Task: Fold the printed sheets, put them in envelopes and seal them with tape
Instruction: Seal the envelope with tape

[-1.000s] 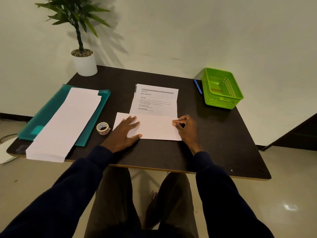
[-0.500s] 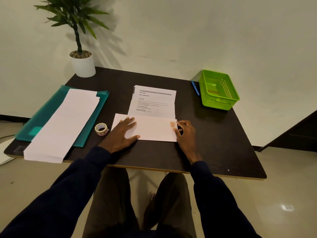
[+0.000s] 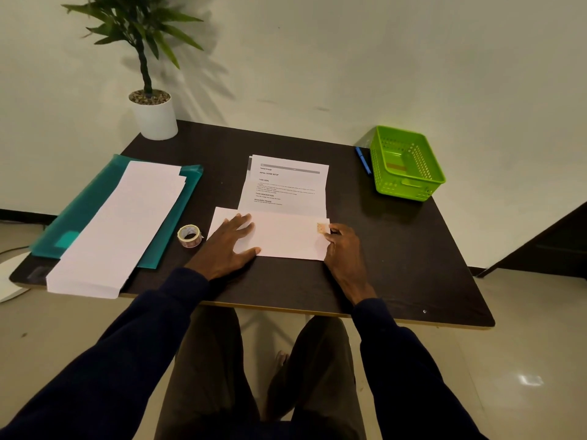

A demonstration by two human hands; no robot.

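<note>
A white envelope (image 3: 286, 238) lies flat near the front middle of the dark table (image 3: 397, 255). My left hand (image 3: 230, 249) rests flat on its left part with the fingers spread. A short piece of tape (image 3: 322, 228) sits on the envelope's right end. My right hand (image 3: 344, 252) has curled fingers and pinches the tape's outer end at the envelope's edge. Behind the envelope lies a printed sheet (image 3: 286, 185), its lower part hidden by the envelope. Left of the envelope stands the tape roll (image 3: 189, 235).
A stack of white envelopes (image 3: 120, 223) lies on a teal folder (image 3: 82, 211) at the left. A green basket (image 3: 406, 166) and a blue pen (image 3: 363, 160) are at the back right. A potted plant (image 3: 154, 114) stands at the back left corner.
My right hand has slid rightward off the envelope's end, uncovering the piece of tape there. My left hand has stayed flat on the envelope.
</note>
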